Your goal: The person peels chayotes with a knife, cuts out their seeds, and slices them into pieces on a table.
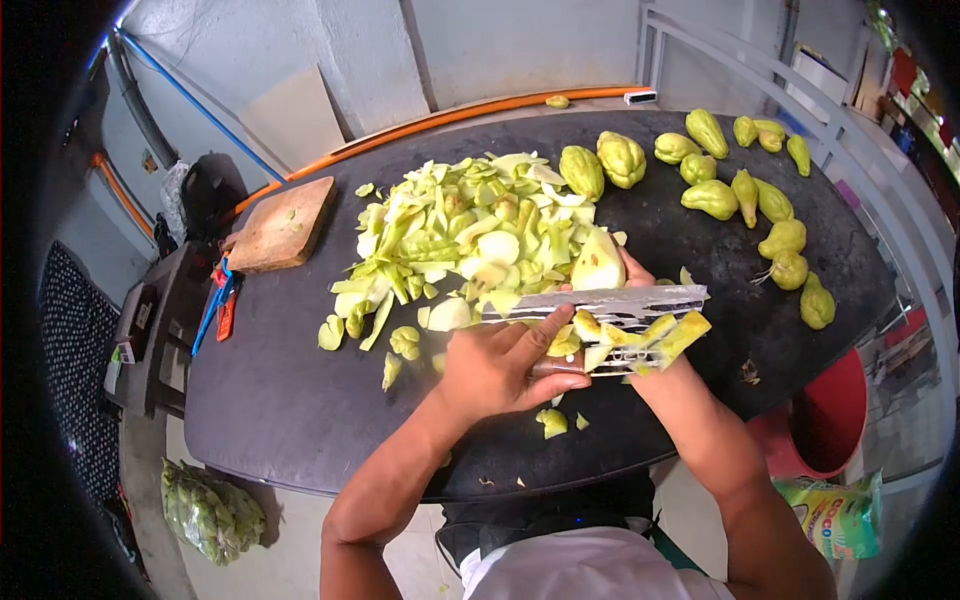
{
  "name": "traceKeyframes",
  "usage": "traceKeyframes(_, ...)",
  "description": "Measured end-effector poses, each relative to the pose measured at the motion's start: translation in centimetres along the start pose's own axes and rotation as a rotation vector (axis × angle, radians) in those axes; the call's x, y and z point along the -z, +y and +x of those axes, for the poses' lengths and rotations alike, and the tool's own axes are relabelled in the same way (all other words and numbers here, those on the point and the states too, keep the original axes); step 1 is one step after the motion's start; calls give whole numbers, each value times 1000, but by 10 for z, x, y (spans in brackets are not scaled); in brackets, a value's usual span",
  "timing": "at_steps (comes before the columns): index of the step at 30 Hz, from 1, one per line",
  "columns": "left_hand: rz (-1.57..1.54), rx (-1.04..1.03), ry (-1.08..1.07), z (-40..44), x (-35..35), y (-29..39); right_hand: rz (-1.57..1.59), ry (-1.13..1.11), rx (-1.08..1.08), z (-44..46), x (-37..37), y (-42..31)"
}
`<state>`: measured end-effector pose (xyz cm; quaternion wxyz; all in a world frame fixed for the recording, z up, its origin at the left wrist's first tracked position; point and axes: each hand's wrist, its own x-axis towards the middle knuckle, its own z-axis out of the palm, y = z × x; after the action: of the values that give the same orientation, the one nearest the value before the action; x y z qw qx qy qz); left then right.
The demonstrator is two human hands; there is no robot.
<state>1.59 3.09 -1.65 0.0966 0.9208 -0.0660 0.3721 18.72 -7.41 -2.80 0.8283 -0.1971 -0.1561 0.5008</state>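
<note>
My left hand (510,360) is wrapped round the wooden handle of a wide knife (640,300), whose blade points right and carries several yellow-green peel pieces (685,335). Beyond the blade, a peeled pale chayote (598,262) rests against the fingers of my right hand (636,270), most of which the blade hides. A large heap of pale green peels and slices (470,230) lies just past both hands. Small scraps (552,423) are on the dark table (290,400) near its front edge.
Whole chayotes (710,200) lie across the table's right side, two more (622,160) behind the heap. A wooden board (285,225) is at the left edge, with an orange-handled tool (227,313) beside it. A red bin (825,420) stands below right, a bag of greens (212,508) below left.
</note>
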Motion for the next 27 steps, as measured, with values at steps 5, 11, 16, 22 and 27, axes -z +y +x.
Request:
traceKeyframes(5, 2, -6, 3, 0, 1, 1, -80, -8, 36, 7, 15, 6)
traceKeyframes(11, 51, 3, -9, -5, 2, -10, 42, -83, -41, -2, -4, 1)
traceKeyframes(16, 104, 413, 22, -25, 0, -63, 201, -23, -109, 8, 10, 6)
traceKeyframes(22, -92, 168, -47, -5, 4, -6, -20, -6, 21, -5, 1, 4)
traceKeyframes(27, -43, 95, -70, -3, 5, 6, 289, -362, -120, 8, 21, -1)
